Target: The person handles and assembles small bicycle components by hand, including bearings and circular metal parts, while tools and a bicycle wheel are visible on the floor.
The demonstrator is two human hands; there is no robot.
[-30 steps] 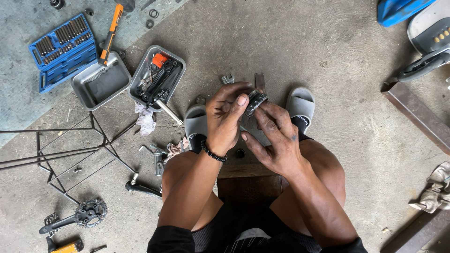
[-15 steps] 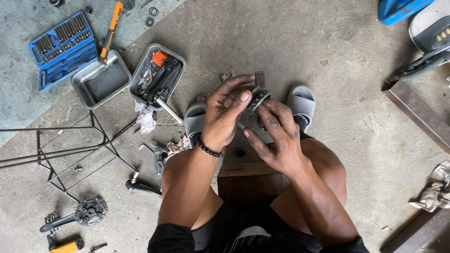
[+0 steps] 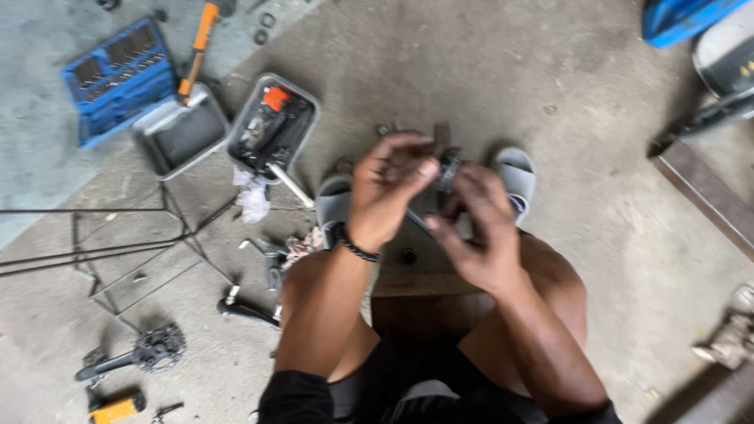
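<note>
Head view — both hands (image 3: 440, 204) pinch small metal part (image 3: 449, 166).

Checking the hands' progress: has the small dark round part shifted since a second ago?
Cannot tell. The small dark round part sits between both hands above the grey sandals, as before; the camera itself moved.

From my remote seat I see no labels, signs or screens. The only package-like thing is a blue plastic socket-set case (image 3: 119, 78), lying open on the floor far left (rows of dark bits inside).
</note>
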